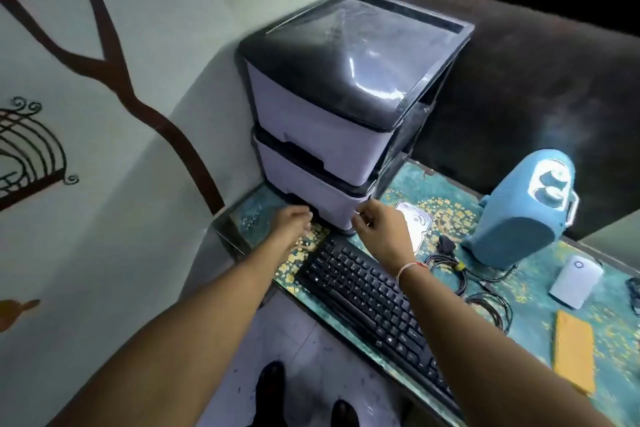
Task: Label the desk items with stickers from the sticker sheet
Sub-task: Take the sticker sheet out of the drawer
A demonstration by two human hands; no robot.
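Keyboard (377, 308): legends unreadable | left hand (294, 224), right hand (377, 230) at printer (332, 114) base; grips unclear

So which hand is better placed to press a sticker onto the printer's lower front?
Probably the right hand: its pinched fingers sit at the printer lower front corner, while the left hand reaches under its base.

Head view: looks steeply down, tilted, close over desk (433, 184) corner.
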